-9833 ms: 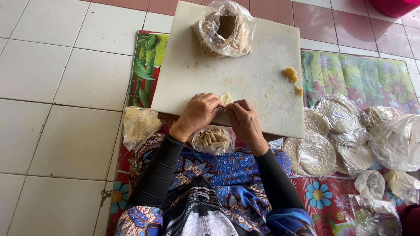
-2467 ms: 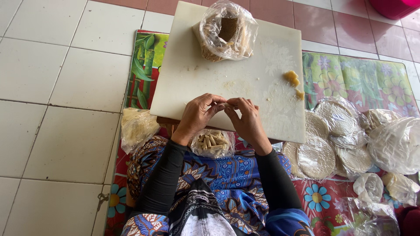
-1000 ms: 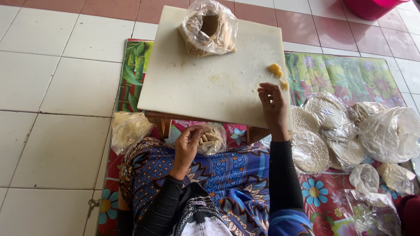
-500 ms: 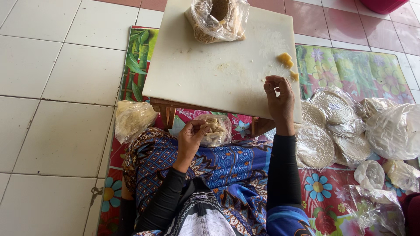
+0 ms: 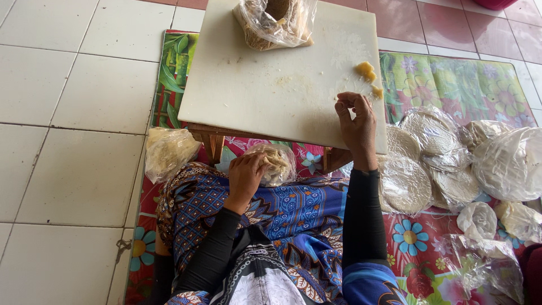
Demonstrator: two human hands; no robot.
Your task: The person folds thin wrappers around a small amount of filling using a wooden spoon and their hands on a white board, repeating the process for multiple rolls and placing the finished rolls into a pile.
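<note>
My right hand pinches empty on white board, yellow filling lump just beyond fingertips; left hand grips lap bag of folded pieces.

Board at centre, on a low stand over the mat. Open bag on the board at 12 o'clock; dough lump at 2 o'clock. Lap bag at 6 o'clock. Floor bag at 8 o'clock. Wrapped rounds at 4 o'clock.
</note>
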